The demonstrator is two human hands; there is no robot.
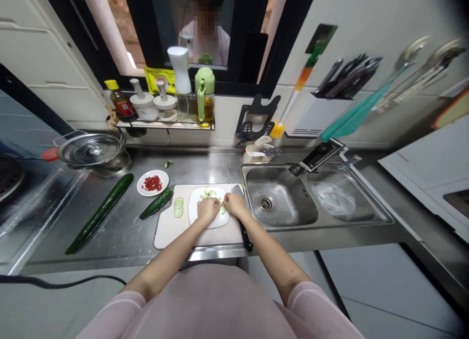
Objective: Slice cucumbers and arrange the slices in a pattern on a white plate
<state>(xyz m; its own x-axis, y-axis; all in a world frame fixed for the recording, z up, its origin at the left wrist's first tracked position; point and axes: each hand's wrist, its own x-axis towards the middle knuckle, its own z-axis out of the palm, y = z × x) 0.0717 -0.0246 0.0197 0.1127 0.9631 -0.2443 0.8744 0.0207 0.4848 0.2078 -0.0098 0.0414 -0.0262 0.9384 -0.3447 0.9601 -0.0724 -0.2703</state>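
Observation:
My left hand (208,209) and my right hand (235,204) meet over a white plate (200,223) lying on a pale cutting board (172,236). Fingers of both hands are closed in a pinch around small green cucumber slices (223,209), which the fingertips partly hide. More cucumber slices (208,192) lie at the plate's far side. A short overlapping row of cut slices (178,207) rests on the board to the left. Beside my right forearm, along the board's right edge, lies a knife (246,236) with a black handle, its blade partly covered by my right hand.
Left of the board are a cut cucumber piece (157,203), a whole cucumber (100,213) and a small plate (141,186) of red bits. A lidded steel pot (110,163) stands farther back. To the right is a double sink (293,217); a seasoning rack (172,125) hangs behind.

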